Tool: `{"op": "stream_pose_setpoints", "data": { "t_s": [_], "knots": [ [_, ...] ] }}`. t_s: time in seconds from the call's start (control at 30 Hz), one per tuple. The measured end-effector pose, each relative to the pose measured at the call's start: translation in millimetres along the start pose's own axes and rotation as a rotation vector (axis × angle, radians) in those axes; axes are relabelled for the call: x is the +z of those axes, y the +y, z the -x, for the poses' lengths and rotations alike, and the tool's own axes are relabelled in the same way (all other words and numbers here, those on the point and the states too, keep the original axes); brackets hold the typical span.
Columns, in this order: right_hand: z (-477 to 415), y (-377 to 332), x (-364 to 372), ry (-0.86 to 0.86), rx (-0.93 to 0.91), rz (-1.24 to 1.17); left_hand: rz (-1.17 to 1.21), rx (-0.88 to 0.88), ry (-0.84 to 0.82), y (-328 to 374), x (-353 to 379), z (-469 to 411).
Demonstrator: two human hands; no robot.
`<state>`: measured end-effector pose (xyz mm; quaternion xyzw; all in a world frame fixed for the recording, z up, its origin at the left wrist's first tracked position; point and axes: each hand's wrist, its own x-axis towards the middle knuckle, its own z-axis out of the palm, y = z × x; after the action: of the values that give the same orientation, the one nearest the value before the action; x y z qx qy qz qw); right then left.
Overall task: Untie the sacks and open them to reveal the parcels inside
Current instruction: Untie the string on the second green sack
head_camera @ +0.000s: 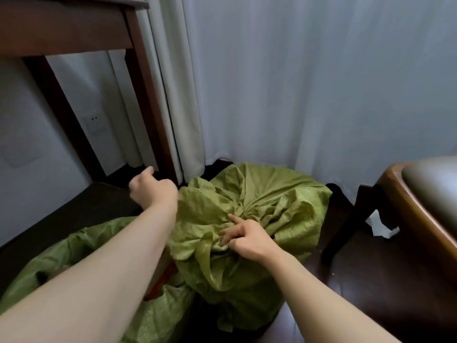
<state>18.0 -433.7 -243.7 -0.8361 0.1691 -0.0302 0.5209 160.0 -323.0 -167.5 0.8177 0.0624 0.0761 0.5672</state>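
right hand [247, 235]: curling into a fold of the far sack [296, 201], index finger touching its bunched neck.
left hand [150, 188]: hovering apart, left of that sack, fingers curling; grip unclear.
far sack: sitting on the floor [371, 280] against the curtain [296, 95].
near sack [74, 246]: sack 2, lying under the left forearm.
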Motion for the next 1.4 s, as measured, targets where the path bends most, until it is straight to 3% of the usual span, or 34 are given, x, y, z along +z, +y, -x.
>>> {"op": "stream_pose_setpoints", "data": {
  "t_s": [0.07, 0.1, 0.17, 0.23, 0.33, 0.43, 0.5, 0.6, 0.7, 0.77, 0.9, 1.03, 1.1, 1.2, 1.27, 1.3, 1.33, 1.4],
  "knots": [
    [5, 8, 13, 0.03, 0.015, -0.036, -0.178, 0.442, -0.313, -4, 10, 19],
    [7, 10, 17, 0.056, 0.018, -0.071, -0.252, 0.58, -0.479, -4, 16, 31],
    [10, 14, 21, 0.089, 0.032, -0.159, -0.463, 0.716, -0.752, -16, 34, 46],
    [14, 17, 19, 0.135, 0.054, -0.23, -0.805, 0.806, -0.862, -33, 50, 55],
    [24, 21, 11, 0.32, 0.139, -0.425, -1.112, 0.743, -0.831, -51, 55, 58],
    [27, 27, 7, 0.616, 0.289, -0.585, -1.181, 0.685, -0.823, -60, 52, 64],
    [23, 30, 8, 0.705, 0.388, -0.541, -1.206, 0.683, -0.818, -62, 49, 70],
    [18, 21, 12, 0.62, 0.44, -0.459, -1.103, 0.592, -0.782, -65, 48, 78],
    [17, 11, 5, 0.493, 0.461, -0.621, -0.895, 0.428, -0.705, -76, 45, 89],
    [18, 11, -1, 0.413, 0.459, -0.596, -0.758, 0.369, -0.704, -86, 46, 104],
    [20, 19, -3, 0.359, 0.441, -0.413, -0.378, 0.298, -0.941, -110, 45, 143],
    [18, 44, -1, 0.575, 0.367, -0.333, -0.236, 0.363, -1.13, -116, 39, 160],
    [20, 54, -2, 0.584, 0.326, -0.484, -0.188, 0.31, -1.044, -113, 40, 153],
    [23, 55, -3, 0.514, 0.292, -0.63, -0.012, 0.308, -0.674, -98, 38, 139],
    [22, 59, -3, 0.492, 0.277, -0.718, -0.097, 0.624, -0.378, -85, 38, 129],
    [22, 60, -3, 0.483, 0.265, -0.776, -0.214, 0.765, -0.327, -82, 40, 123],
    [22, 61, -2, 0.466, 0.25, -0.834, -0.363, 0.822, -0.369, -82, 45, 119],
    [19, 62, -2, 0.418, 0.208, -0.964, -0.57, 0.68, -0.606, -89, 53, 113]
  ]
}}
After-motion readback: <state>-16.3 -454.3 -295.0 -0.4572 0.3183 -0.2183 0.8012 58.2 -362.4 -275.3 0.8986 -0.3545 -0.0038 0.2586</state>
